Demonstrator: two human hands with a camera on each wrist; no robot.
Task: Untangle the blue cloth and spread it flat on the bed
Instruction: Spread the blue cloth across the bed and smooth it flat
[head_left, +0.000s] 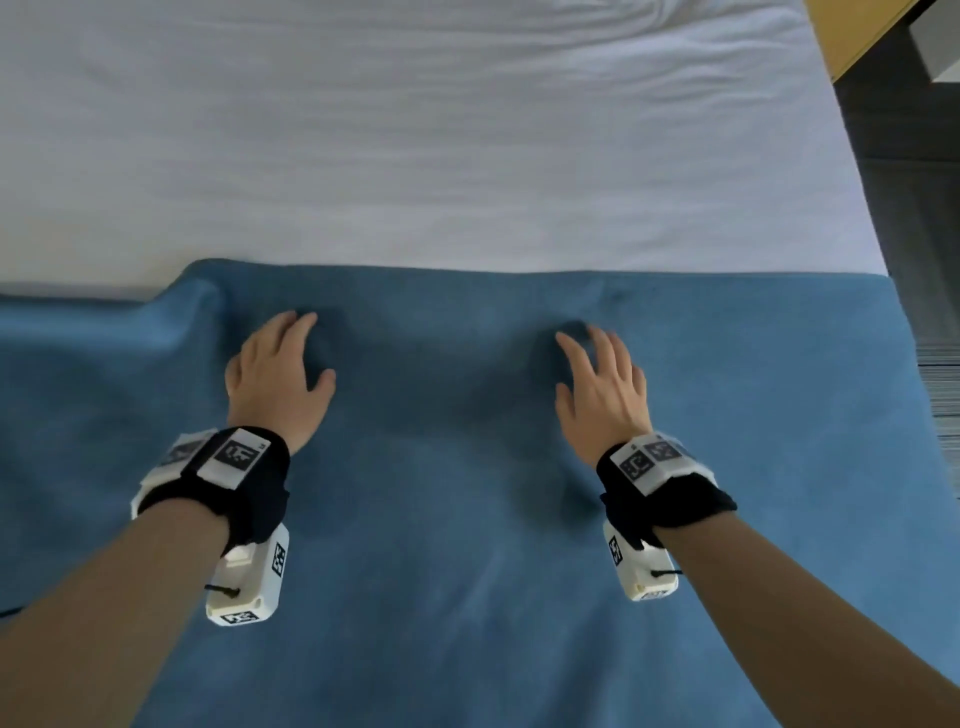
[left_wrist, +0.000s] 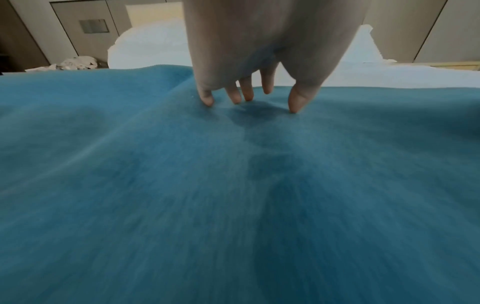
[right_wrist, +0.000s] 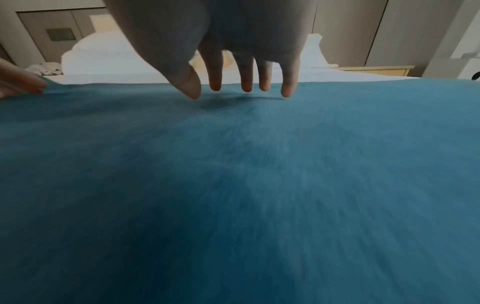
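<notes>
A soft, fleecy blue cloth (head_left: 467, 519) covers the near part of a bed with a white, faintly rippled sheet (head_left: 415, 130), and looks nearly flat. The main risk, as I judge it, is at the far left edge, where a raised fold (head_left: 192, 296) stands up; a push from there could drag the fabric and bunch it into fresh wrinkles, or slide the whole cloth over the smooth sheet.

The cloth lies directly under both hands. The left hand (head_left: 278, 371) is open with spread fingertips (left_wrist: 207, 99) touching the fabric just beside that fold. The right hand (head_left: 602, 387) is open too, fingers (right_wrist: 287, 90) straight, at or just above the surface; neither hand has hold of anything.
</notes>
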